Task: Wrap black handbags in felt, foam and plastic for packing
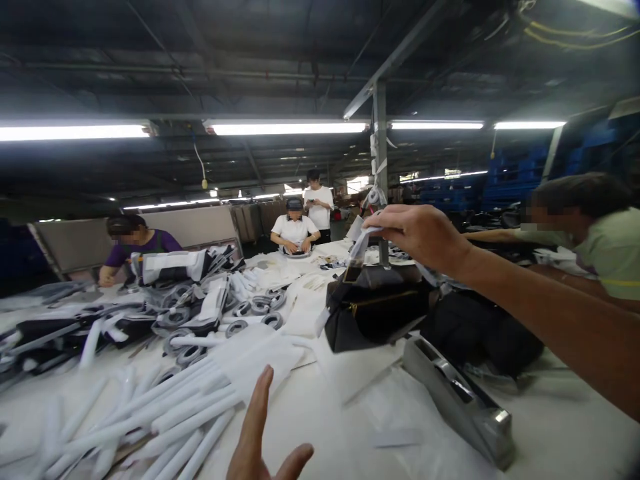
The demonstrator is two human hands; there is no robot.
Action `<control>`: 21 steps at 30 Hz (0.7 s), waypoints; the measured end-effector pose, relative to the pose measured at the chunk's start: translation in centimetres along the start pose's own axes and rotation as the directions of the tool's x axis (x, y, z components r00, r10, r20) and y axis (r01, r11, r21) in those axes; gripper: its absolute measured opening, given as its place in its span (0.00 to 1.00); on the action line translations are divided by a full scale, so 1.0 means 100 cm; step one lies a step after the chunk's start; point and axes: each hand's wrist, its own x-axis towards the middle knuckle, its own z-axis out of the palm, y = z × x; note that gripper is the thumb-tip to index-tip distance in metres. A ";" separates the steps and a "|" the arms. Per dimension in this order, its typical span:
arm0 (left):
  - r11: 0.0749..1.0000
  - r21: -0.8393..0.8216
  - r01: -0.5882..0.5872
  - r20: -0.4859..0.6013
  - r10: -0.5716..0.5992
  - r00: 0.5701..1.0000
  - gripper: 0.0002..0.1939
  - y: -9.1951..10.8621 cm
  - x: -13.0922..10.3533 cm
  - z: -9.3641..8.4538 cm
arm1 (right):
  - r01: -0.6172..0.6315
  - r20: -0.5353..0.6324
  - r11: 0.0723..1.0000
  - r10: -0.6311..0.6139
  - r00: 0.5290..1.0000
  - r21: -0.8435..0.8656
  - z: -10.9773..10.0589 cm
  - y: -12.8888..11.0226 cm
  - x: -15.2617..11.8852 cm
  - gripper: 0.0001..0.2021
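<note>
My right hand (pixel 420 235) is raised, its fingers pinched on a wrapped strap (pixel 361 247) above a black bag (pixel 377 307). The bag hangs or leans at the middle right, with a gold-coloured zipper across its front. At the bottom centre my left hand (pixel 265 440) is spread, thumb and index finger apart, with nothing between them. White wrapped tubes (pixel 175 413) lie just left of it. A grey bag (pixel 457 400) rests on its side below the black one.
Wrapped coiled straps (pixel 263 305) and black bags in paper (pixel 173 267) cover the left of the table. White sheets (pixel 360 363) lie in the middle. A metal post (pixel 381 167) stands behind the black bag. Several people are around the table, one close at the right.
</note>
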 end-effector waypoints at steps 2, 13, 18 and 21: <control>1.000 -0.015 0.005 -0.068 -0.006 0.998 0.49 0.006 0.001 -0.014 | 0.063 0.080 0.975 -0.081 0.993 0.211 -0.006 -0.029 -0.006 0.13; 0.829 -0.241 0.505 0.334 -0.418 0.845 0.33 -0.047 -0.080 -0.037 | -0.342 0.583 0.832 0.027 0.812 0.437 0.173 -0.142 -0.047 0.09; 0.803 -0.137 0.580 0.191 -0.554 0.811 0.37 -0.061 -0.093 -0.034 | -0.268 0.548 0.858 -0.017 0.837 0.437 0.181 -0.146 -0.096 0.22; 0.903 0.000 0.429 0.118 -0.426 0.897 0.27 -0.038 -0.086 -0.045 | -0.223 0.544 0.848 -0.089 0.834 0.481 0.155 -0.142 -0.139 0.21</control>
